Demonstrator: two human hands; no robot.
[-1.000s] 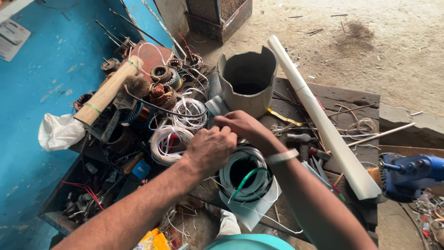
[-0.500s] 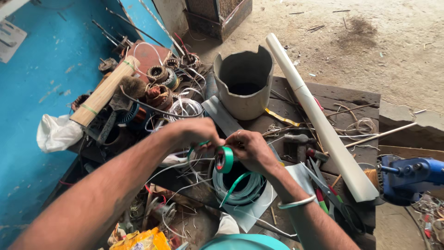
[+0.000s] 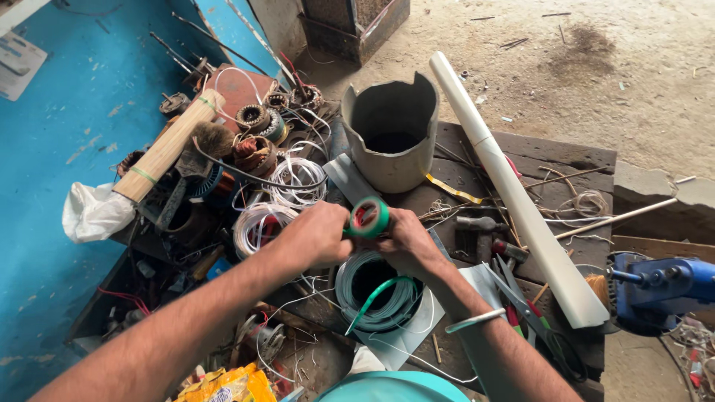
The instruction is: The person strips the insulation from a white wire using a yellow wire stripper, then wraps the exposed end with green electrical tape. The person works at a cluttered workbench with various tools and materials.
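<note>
Both hands meet over a cluttered workbench (image 3: 573, 156). My left hand (image 3: 316, 234) and my right hand (image 3: 406, 238) grip a green roll of tape (image 3: 369, 217) between them, held upright just above a grey-green wire coil (image 3: 376, 294). A green strip (image 3: 372, 298) lies across that coil. The coil rests on a grey sheet (image 3: 406, 339). A thin bangle (image 3: 474, 321) circles my right wrist.
A grey cut bucket (image 3: 391, 134) stands behind the hands. A long white pipe (image 3: 514, 193) lies diagonally at right, beside a hammer (image 3: 480, 223) and scissors (image 3: 532, 320). White wire coils (image 3: 294, 179), motor windings and a wooden stick (image 3: 167, 149) crowd the left. A blue machine (image 3: 659, 286) sits far right.
Both hands rose from the grey-green coil with the green tape roll. The roll now sits higher and more upright between them.
</note>
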